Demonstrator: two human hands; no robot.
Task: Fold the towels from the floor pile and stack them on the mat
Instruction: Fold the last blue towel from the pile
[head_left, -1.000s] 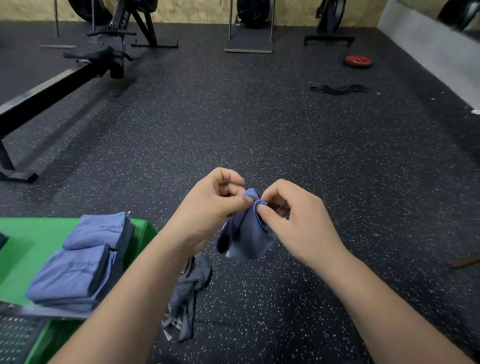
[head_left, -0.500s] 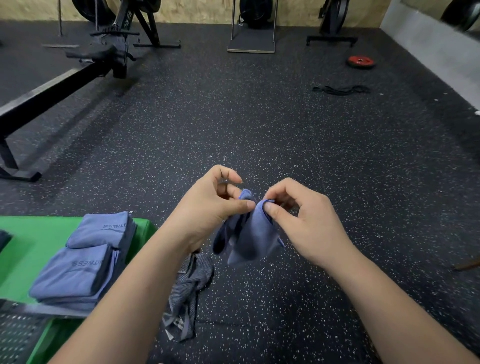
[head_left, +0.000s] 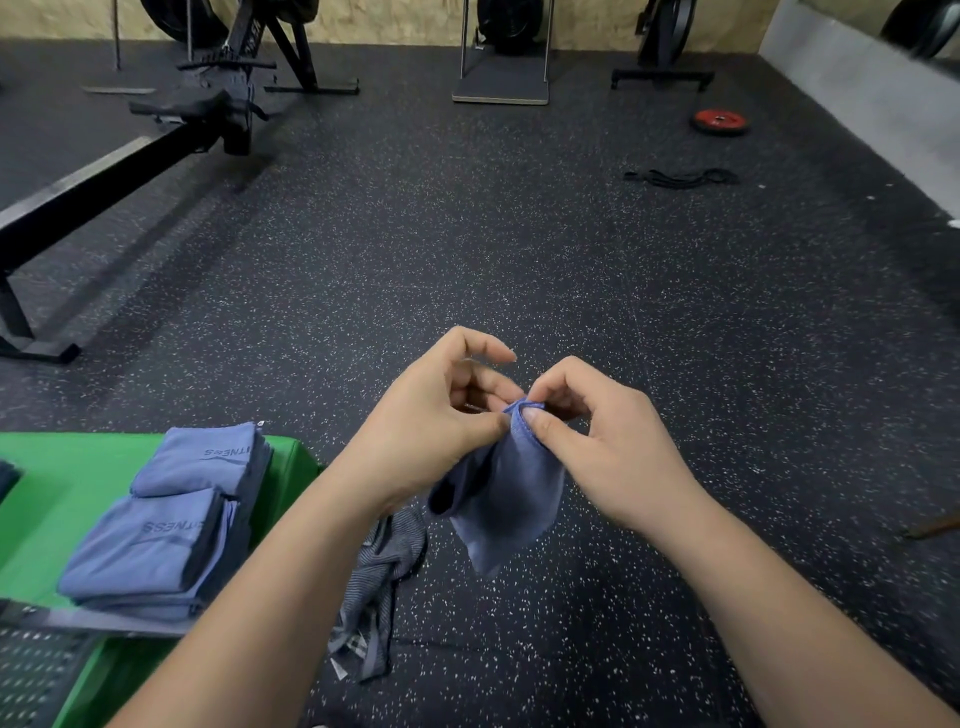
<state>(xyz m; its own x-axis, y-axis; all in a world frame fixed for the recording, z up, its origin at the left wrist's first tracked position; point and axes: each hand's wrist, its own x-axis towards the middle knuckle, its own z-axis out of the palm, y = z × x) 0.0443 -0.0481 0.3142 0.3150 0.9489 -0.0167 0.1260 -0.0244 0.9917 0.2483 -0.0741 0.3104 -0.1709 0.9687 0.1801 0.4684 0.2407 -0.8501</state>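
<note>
Head view: left hand (head_left: 436, 431) and right hand (head_left: 597, 447) both pinch blue towel (head_left: 504, 499) at one bunched hem, cloth hanging toward 6 o'clock. Folded stack (head_left: 171, 519) on mat (head_left: 57, 483) lies at 8 o'clock, left hand nearer.

We see a black rubber floor (head_left: 467, 234) flecked with white running back to a chipboard wall (head_left: 389, 21). On the far left a black rowing machine (head_left: 156, 156) stretches its rail toward the near left. At the far middle stands a low wooden platform (head_left: 501, 85) with two metal uprights, and to its right a black stand (head_left: 662, 78). A red weight plate (head_left: 720, 122) lies flat at the far right, a black band (head_left: 680, 178) just nearer. A perforated metal panel (head_left: 36, 675) fills the near left corner.
</note>
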